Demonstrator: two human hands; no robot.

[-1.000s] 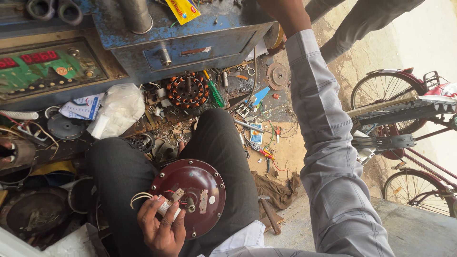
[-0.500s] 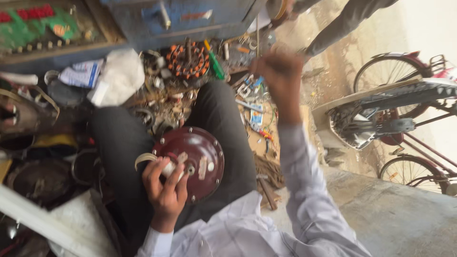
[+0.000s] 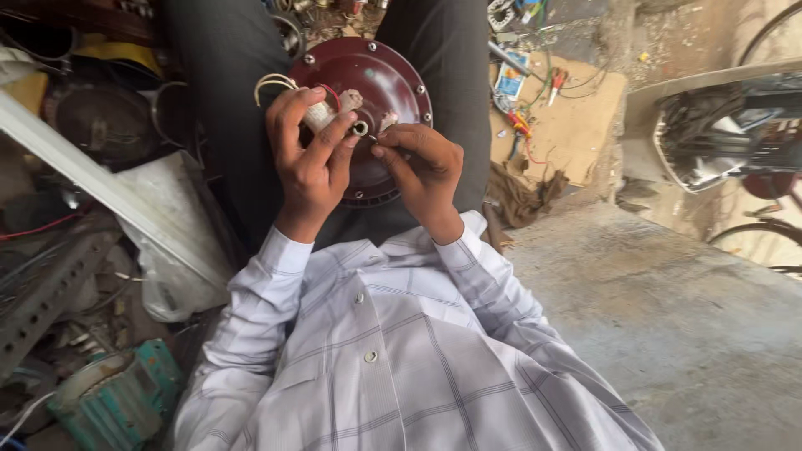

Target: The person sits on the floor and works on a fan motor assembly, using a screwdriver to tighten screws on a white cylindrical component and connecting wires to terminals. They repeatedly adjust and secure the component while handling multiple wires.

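**Asker:** So what fills the view, from the largest thing down?

**Describer:** Nearest the camera is the person's pale checked shirt (image 3: 401,367), soft cloth with small buttons; beyond it dark trousers, and in the lap a round maroon motor housing (image 3: 380,79), a glossy painted metal disc with small screws round its rim; to the right lie a rough grey concrete floor (image 3: 668,317) and a flat sheet of brown cardboard (image 3: 576,125) strewn with small tools; a bicycle wheel shows at the far right edge; to the left sit dusty metal scrap, a crumpled white plastic bag (image 3: 167,242) and a ribbed teal motor body (image 3: 125,401).

**Asker:** And the hands?

**Describer:** The left hand (image 3: 309,167) is curled over the disc's hub, fingers gripping a small whitish cylinder (image 3: 322,113) with pale wires (image 3: 271,81) looping from it; the right hand (image 3: 426,171) has thumb and forefinger pressed together on something tiny, likely a bare wire end, right at the short metal shaft (image 3: 361,128) in the centre; what it pinches is too small to name for certain.

**Asker:** Which step does that look like?

**Describer:** By my judgement, fine wiring work at the hub; the next move would call for a steady pinch and the left hand keeping the slippery disc from rocking on the lap.
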